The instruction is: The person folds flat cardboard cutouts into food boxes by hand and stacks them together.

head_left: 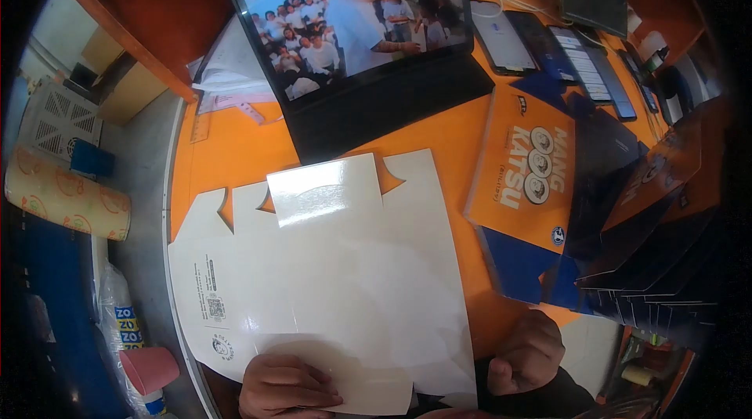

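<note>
A flat white die-cut box blank (345,262) with notched flaps lies on the orange table, printed with a small logo and a code near its left side. My left hand (286,386) is closed on its near edge, fingers bent over the flap; the thumb is hidden. Just right of the blank, my right hand (529,352) is curled into a loose fist, with nothing visible in it. Farther right lies an orange and blue printed box blank (521,164), next to a stack of similar dark blue blanks (650,262).
A tablet (368,27) playing a video stands at the back on a black keyboard cover (392,110). Several phones (505,39) and cables lie behind on the right. Papers (235,59) are at the back left. A pink cup (149,370) is below left of the table.
</note>
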Available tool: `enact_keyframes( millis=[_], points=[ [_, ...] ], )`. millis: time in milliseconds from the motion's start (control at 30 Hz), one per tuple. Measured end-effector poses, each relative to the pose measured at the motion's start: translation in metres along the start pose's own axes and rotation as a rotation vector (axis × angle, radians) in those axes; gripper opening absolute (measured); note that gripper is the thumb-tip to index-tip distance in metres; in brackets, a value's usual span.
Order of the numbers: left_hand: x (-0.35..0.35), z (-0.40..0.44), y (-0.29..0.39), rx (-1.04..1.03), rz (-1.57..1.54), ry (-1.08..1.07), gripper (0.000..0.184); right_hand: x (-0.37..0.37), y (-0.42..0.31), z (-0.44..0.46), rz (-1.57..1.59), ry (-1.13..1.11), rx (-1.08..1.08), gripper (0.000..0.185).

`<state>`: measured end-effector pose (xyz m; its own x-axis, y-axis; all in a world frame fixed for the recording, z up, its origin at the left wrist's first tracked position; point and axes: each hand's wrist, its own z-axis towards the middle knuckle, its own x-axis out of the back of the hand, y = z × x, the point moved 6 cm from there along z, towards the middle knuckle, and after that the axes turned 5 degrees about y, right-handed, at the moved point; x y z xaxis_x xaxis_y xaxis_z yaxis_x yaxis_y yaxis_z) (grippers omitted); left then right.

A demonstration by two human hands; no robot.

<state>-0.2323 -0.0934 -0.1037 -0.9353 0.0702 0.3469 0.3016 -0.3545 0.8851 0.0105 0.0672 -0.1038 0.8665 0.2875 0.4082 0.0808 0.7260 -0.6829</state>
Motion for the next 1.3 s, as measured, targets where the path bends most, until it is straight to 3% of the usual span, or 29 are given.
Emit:
enact_keyframes(
  millis=[733,1300],
  points=[
    [-0.0006,0.0002,-0.0005,0.029,-0.006,0.036,0.025,0.0020,-0.0002,-0.0017,-0.015,0.006,0.016,0.033],
    [-0.0001,-0.0004,-0.0014,-0.023,-0.007,-0.051,0.028,0.0031,-0.0002,-0.0041,-0.034,-0.023,-0.023,0.035]
  ],
)
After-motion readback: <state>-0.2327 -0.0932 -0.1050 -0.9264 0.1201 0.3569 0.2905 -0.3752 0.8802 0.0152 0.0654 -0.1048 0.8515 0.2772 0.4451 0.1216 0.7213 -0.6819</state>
